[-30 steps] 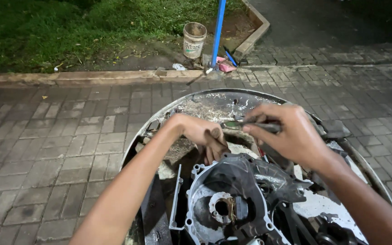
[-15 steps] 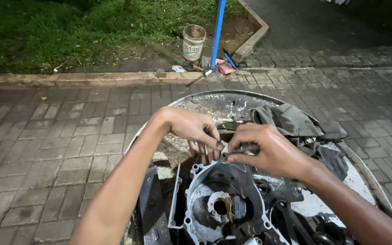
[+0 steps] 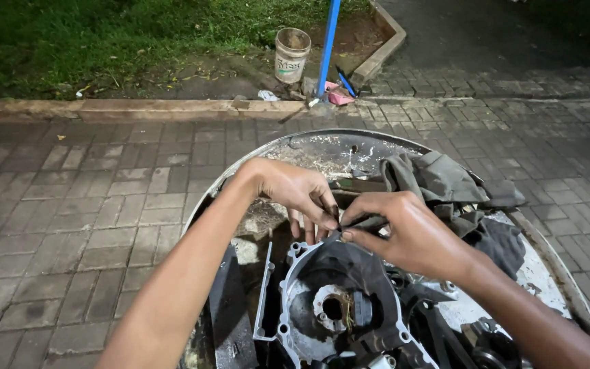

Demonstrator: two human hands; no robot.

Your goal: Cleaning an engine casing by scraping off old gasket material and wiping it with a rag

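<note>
Both hands meet just above the middle of the frame. The left hand [image 3: 298, 195] and the right hand [image 3: 404, 232] each have thumb and forefinger pinched together on a small dark strip [image 3: 358, 223], held between them right over the top rim of the engine casing [image 3: 336, 301]. What the strip is I can't make out; it is thin and partly hidden by the fingers.

The casing sits lower centre, a grimy aluminium cover with a round bore in its middle, resting in a big round metal tray [image 3: 295, 147]. A dark grey rag [image 3: 445, 184] lies bunched at the right of the tray, behind the right hand.

From where I stand, the piece looks small and oily, so the pinch wants to stay firm at the fingertips, hands close together, and the work kept over the tray so a slip lands there and not on the brick paving [image 3: 69, 205]. A dirty bucket [image 3: 291, 55] and a blue pole [image 3: 328, 44] stand at the top by the grass.
</note>
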